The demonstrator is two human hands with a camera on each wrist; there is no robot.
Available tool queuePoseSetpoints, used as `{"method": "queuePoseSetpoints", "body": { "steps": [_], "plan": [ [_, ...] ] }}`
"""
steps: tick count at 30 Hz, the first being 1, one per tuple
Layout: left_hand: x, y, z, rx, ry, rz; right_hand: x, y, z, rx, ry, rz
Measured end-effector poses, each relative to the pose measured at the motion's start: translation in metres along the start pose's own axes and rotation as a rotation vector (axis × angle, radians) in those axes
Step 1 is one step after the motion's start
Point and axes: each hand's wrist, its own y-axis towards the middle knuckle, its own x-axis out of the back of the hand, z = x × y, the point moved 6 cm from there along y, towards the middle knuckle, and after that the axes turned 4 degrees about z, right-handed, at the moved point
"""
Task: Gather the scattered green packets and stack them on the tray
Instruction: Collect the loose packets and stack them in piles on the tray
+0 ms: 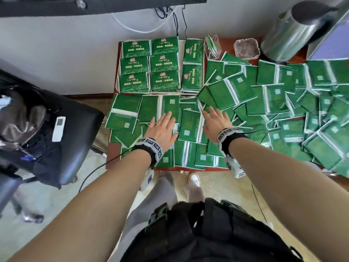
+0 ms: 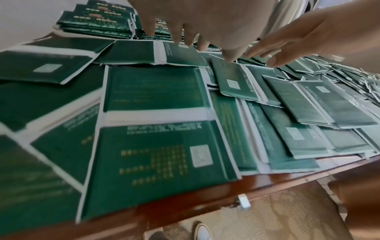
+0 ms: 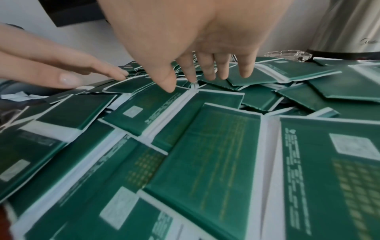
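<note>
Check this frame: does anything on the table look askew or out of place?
Yes. The loose green packets sprawl overlapping at all angles, back side up, some overhanging the table edge and its left side. The stacks on the tray sit squared, front up. Both the left hand and the right hand are spread flat, holding nothing.

stacked packets (image 1: 149,65) on tray (image 1: 181,42), table's far left | scattered packets (image 1: 273,103) right and in front

This looks like an office or hotel-style room: a reddish-brown polished wooden table (image 1: 226,41) stands against a plain white wall (image 1: 56,44) with black cables (image 1: 184,21) hanging down it. A black padded leather chair (image 1: 75,118) stands beside it on pale patterned carpet (image 1: 56,195), and a stainless steel electric kettle (image 1: 290,33) sits on the tabletop.
</note>
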Motion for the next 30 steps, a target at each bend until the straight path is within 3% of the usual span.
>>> {"method": "queuePoseSetpoints", "body": {
  "steps": [5, 8, 12, 20, 24, 30],
  "plan": [
    [0.007, -0.021, -0.001, 0.069, -0.124, -0.038, 0.001, -0.007, 0.007, 0.047, 0.014, -0.021],
    [0.023, -0.025, 0.023, 0.263, -0.220, -0.067, 0.010, -0.003, 0.007, 0.025, 0.052, -0.036],
    [0.026, -0.023, 0.064, 0.510, -0.380, 0.001, 0.014, 0.005, 0.008, -0.015, 0.061, -0.004],
    [0.023, 0.001, 0.102, 0.545, -0.464, 0.039, 0.017, 0.027, 0.025, -0.037, 0.044, -0.008],
    [0.019, 0.020, 0.113, 0.669, -0.611, 0.023, 0.014, 0.040, 0.038, -0.025, -0.023, 0.020],
    [0.009, 0.044, 0.111, 0.802, -0.721, 0.193, 0.008, 0.058, 0.050, -0.031, -0.094, 0.026]
  ]
}}
